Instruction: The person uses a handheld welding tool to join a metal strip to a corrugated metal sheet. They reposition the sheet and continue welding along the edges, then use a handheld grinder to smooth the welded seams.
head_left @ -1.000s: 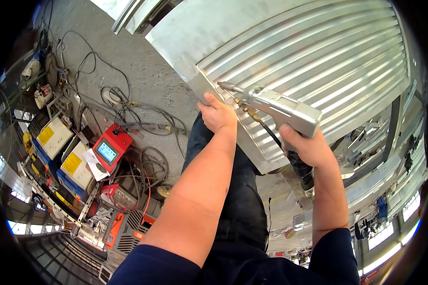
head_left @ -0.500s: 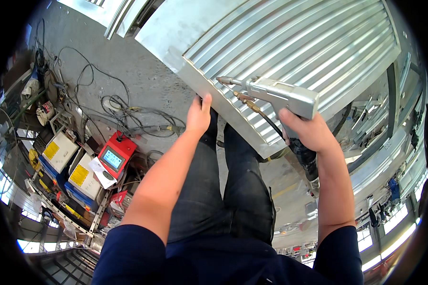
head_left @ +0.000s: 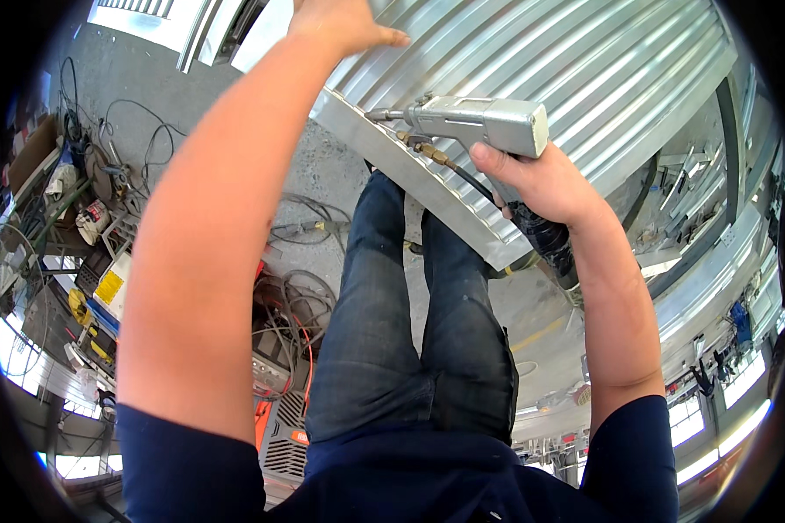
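My right hand [head_left: 545, 185] is wrapped round the grip of a silver pistol-shaped welding gun [head_left: 488, 122]. A black cable sleeve [head_left: 545, 235] runs down from its handle. A brass fitting [head_left: 432, 152] with a thin black hose sits under the barrel. The nozzle points left, at the near edge of a corrugated metal panel [head_left: 576, 65]; whether it touches, I cannot tell. My left hand [head_left: 340, 22] reaches over the panel's far left part, with the thumb stretched out to the right. The top of the picture cuts off part of that hand.
Loose cables [head_left: 310, 218] lie on the grey floor left of my legs. Cluttered equipment, including a white case with a yellow label [head_left: 112, 283], stands at the left. An orange and grey machine [head_left: 286, 440] is beside my hip. Metal lengths [head_left: 680, 187] lie at the right.
My left hand has left the panel's near edge and swung up to its far left part. The welding gun in my right hand has moved left and up.
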`<state>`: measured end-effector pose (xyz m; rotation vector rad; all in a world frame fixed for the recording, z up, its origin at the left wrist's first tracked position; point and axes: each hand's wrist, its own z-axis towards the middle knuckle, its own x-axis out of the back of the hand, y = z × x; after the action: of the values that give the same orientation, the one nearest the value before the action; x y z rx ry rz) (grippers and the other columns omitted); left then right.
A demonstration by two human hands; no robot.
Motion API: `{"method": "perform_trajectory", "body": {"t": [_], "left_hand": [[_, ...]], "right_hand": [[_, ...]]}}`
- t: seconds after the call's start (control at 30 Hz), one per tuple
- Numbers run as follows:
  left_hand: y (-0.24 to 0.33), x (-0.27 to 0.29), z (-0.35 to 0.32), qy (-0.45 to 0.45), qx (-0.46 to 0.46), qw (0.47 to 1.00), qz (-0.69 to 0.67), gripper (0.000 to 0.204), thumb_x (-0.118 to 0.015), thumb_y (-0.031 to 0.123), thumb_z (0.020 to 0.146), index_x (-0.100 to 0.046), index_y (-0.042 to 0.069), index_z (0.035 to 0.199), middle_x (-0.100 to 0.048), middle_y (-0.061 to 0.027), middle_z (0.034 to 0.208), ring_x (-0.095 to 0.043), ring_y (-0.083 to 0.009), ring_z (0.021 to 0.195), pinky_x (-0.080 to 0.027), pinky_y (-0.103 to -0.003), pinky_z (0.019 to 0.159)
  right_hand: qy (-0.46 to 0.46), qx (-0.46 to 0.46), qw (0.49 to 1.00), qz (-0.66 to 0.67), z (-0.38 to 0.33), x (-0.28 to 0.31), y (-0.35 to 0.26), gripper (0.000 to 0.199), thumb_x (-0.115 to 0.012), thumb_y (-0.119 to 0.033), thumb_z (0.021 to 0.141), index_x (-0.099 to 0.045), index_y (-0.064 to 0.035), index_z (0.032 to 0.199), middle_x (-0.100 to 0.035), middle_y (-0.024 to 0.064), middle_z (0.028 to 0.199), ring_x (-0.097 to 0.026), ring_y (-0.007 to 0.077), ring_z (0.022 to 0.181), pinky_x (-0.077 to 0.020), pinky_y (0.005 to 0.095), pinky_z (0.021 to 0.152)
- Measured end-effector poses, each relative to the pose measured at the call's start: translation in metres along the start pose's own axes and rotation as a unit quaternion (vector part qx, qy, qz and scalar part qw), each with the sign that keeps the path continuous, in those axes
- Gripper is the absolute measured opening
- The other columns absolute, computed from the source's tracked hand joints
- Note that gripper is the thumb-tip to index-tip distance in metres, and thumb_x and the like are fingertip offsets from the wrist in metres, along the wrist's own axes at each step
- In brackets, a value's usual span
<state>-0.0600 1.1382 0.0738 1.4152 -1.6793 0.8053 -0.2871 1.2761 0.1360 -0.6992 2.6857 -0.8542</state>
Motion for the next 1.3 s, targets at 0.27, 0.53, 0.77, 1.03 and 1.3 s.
{"method": "perform_trajectory", "body": {"t": [0.27, 0.53, 0.77, 1.03, 1.3], "left_hand": [[0.013, 0.014, 0.019, -0.092, 0.0, 0.992, 0.081, 0.132, -0.082, 0.063, 0.062, -0.008, 0.009, 0.156, -0.011, -0.0336, 0.156, -0.021, -0.057, 0.139, -0.028, -0.055, 0.114], [0.024, 0.015, 0.024, -0.106, 0.004, 0.99, 0.088, 0.131, -0.082, 0.061, 0.063, -0.007, 0.008, 0.156, -0.01, -0.035, 0.156, -0.021, -0.0584, 0.139, -0.029, -0.055, 0.114], [-0.004, -0.037, 0.054, -0.045, -0.03, 0.986, 0.155, 0.131, -0.083, 0.06, 0.062, -0.007, 0.008, 0.156, -0.01, -0.0355, 0.155, -0.022, -0.0587, 0.138, -0.029, -0.055, 0.114], [0.023, 0.02, 0.026, -0.124, 0.032, 0.989, 0.071, 0.136, -0.088, 0.054, 0.059, -0.004, 0.01, 0.157, -0.005, -0.0357, 0.156, -0.018, -0.0592, 0.139, -0.026, -0.055, 0.116], [0.022, 0.016, 0.03, -0.119, 0.031, 0.991, 0.055, 0.138, -0.09, 0.052, 0.057, -0.003, 0.01, 0.156, -0.005, -0.0358, 0.156, -0.017, -0.0598, 0.139, -0.026, -0.056, 0.116]], "right_hand": [[-0.003, 0.042, 0.999, -0.009, 0.007, -0.002, 0.004, 0.054, -0.066, -0.046, 0.091, -0.061, -0.0038, 0.125, -0.068, 0.0106, 0.11, -0.062, 0.0185, 0.102, -0.0494, 0.034, 0.089], [-0.001, 0.037, 0.999, -0.037, 0.006, 0.002, 0.001, 0.053, -0.066, -0.046, 0.091, -0.062, -0.0061, 0.125, -0.068, 0.0105, 0.109, -0.062, 0.0184, 0.099, -0.0512, 0.0336, 0.085], [-0.009, 0.058, 0.998, -0.027, 0.013, -0.004, 0.004, 0.055, -0.065, -0.048, 0.091, -0.06, -0.0074, 0.128, -0.068, 0.0092, 0.103, -0.063, 0.0143, 0.081, -0.0537, 0.0304, 0.063], [0.0, 0.026, 0.999, -0.047, 0.007, -0.001, 0.005, 0.053, -0.064, -0.046, 0.092, -0.06, -0.0067, 0.127, -0.068, 0.0088, 0.101, -0.063, 0.0141, 0.078, -0.0535, 0.0313, 0.064], [0.009, 0.048, 0.998, -0.044, 0.002, 0.001, 0.005, 0.053, -0.065, -0.044, 0.092, -0.06, -0.0053, 0.127, -0.067, 0.0097, 0.105, -0.062, 0.0164, 0.088, -0.0526, 0.0322, 0.074]]}}
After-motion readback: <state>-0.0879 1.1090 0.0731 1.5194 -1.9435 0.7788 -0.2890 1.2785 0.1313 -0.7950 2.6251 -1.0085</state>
